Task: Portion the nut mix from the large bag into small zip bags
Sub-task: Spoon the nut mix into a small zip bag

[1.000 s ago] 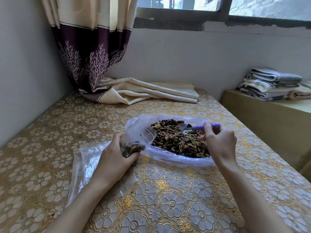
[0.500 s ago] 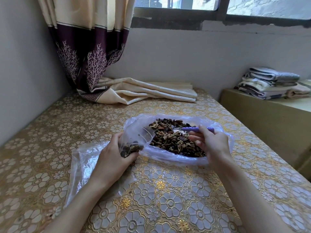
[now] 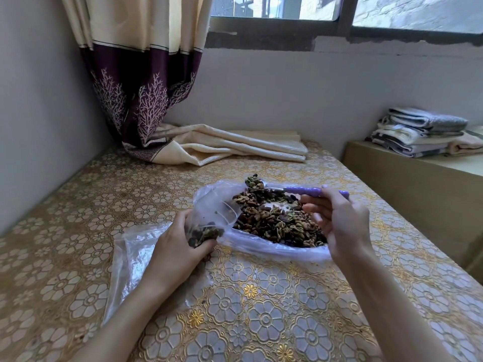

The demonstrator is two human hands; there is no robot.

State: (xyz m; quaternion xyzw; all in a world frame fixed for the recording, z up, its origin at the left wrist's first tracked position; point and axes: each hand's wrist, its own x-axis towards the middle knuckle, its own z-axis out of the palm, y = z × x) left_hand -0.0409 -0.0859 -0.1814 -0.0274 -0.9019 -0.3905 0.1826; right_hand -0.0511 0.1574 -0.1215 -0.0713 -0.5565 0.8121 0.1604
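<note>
The large clear bag [image 3: 271, 250] lies open on the table, full of nut mix [image 3: 277, 220]. My left hand [image 3: 177, 246] grips a small zip bag [image 3: 214, 212] by its lower part; the bag stands open-mouthed with some nuts at its bottom. My right hand [image 3: 339, 220] holds a purple-handled spoon [image 3: 305, 190] level above the large bag. The spoon's bowl, heaped with nuts, points left just above and behind the small bag's mouth.
Several empty clear bags [image 3: 130, 257] lie flat under my left wrist. The table has a gold floral cloth [image 3: 261, 309]. A curtain [image 3: 146, 74] drapes onto the table's far end. Folded towels [image 3: 423, 131] sit on a low cabinet [image 3: 418, 184] at right.
My right hand has lifted the spoon out of the nut mix with a heaped load and carried it leftward. The left hand and small bag stay in place.
</note>
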